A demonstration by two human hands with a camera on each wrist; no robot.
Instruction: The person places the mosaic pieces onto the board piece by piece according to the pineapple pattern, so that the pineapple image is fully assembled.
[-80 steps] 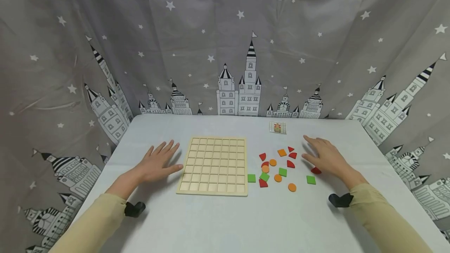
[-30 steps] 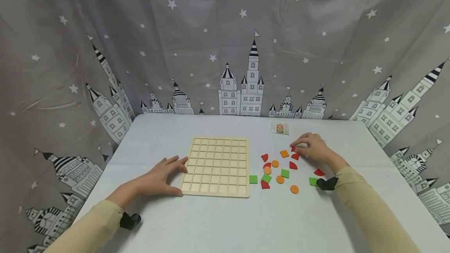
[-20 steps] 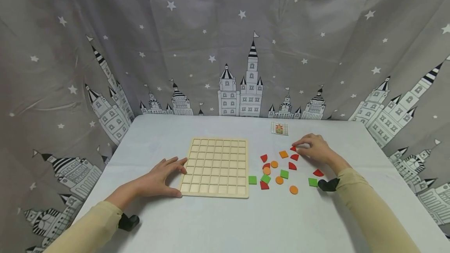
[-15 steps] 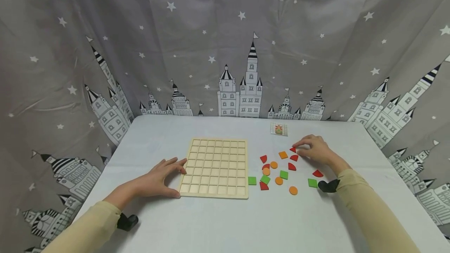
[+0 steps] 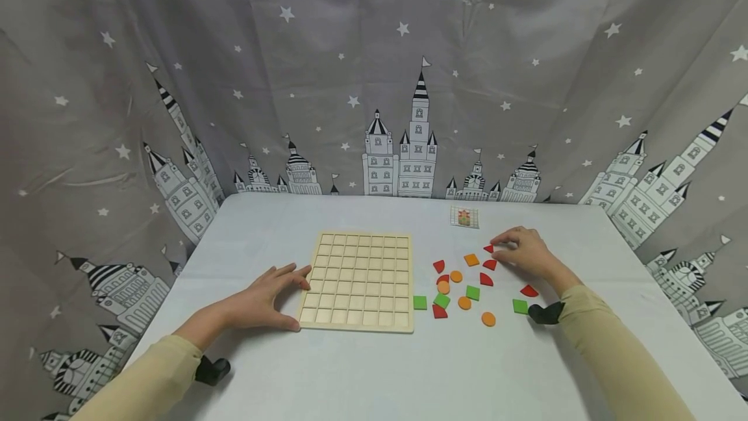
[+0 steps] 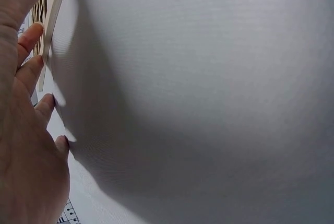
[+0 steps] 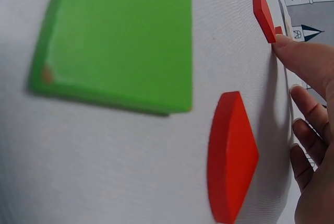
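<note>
In the head view my left hand [image 5: 265, 297] lies at the left side of the pale wooden grid board [image 5: 362, 281]. Its thumb is at the near left corner and its fingertips touch the left edge. The left wrist view shows the fingers [image 6: 35, 67] spread along the board's rim [image 6: 52, 18]. Over the far side of the loose pieces, my right hand [image 5: 528, 253] pinches a small red quarter-circle piece [image 5: 488, 249] between thumb and index finger, close to the table. In the right wrist view the thumb [image 7: 297, 57] covers most of that piece.
Red quarter-circles [image 5: 486, 279], orange discs [image 5: 488, 319], an orange square [image 5: 471, 260] and green squares [image 5: 520, 306] lie scattered right of the board. A small picture card [image 5: 464, 217] lies behind them. A grey castle-print curtain [image 5: 327, 83] hangs behind the white table.
Since the oldest frame, my left hand has come down to the board's edge. My right hand has moved left onto the small red piece; lately its fingertips have shifted slightly right.
</note>
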